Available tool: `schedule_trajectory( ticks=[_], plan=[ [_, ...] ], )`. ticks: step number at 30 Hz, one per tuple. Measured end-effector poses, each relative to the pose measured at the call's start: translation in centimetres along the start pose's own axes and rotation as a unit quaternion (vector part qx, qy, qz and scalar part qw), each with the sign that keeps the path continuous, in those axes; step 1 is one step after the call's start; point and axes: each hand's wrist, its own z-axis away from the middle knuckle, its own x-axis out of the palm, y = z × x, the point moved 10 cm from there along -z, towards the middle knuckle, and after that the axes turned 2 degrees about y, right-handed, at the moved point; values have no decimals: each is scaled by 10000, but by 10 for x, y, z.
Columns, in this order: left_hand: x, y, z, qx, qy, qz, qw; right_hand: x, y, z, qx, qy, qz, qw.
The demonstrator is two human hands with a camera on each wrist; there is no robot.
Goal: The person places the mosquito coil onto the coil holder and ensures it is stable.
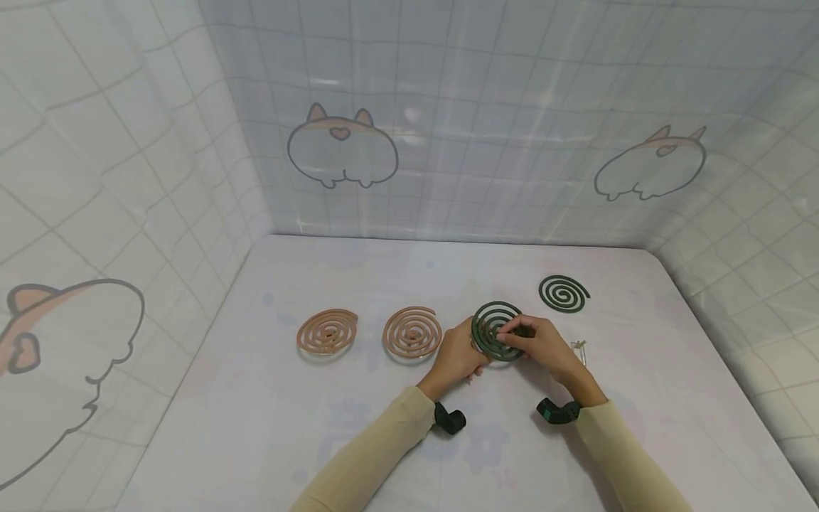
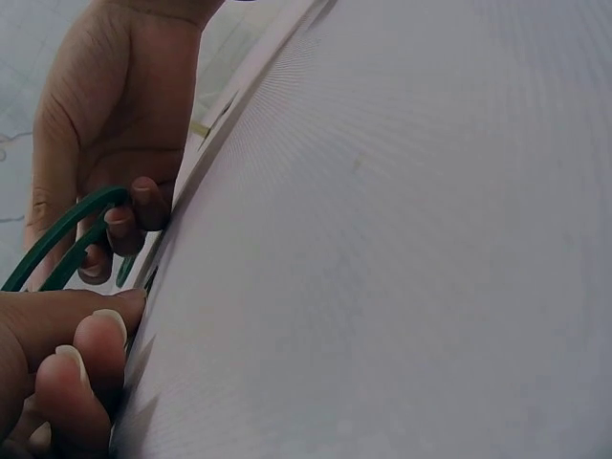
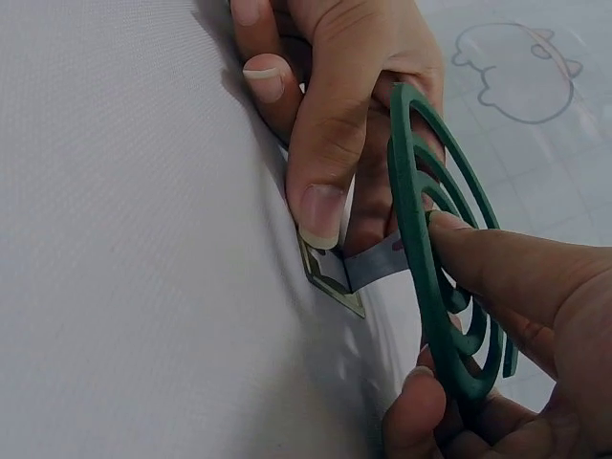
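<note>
The right hand pinches the green coil, likely light, brittle, best held mid-spiral, above the stand the left hand pinches.

The left forearm slants far and right, the right forearm far and left. The left grip sits low, thumb extended, other fingers curled. Just right of it, the right grip pinches between thumb and fingers.

Green spiral coil gripped in my right hand. My left hand close by, thumb on small metal stand's base, white tabletop alongside.
</note>
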Motion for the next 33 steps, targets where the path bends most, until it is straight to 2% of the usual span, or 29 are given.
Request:
schedule_trajectory(
  ticks=[12, 20, 33],
  plan=[
    [0, 0, 0, 43, 17, -49, 10000, 3, -5, 0, -126, -87, -90, 9998],
    [0, 1, 1, -13, 13, 14, 10000, 2, -3, 0, 51, -184, -48, 9998],
    [0, -2, 0, 12, -7, 96, 10000, 0, -3, 0, 83, -208, 68, 9997]
  ],
)
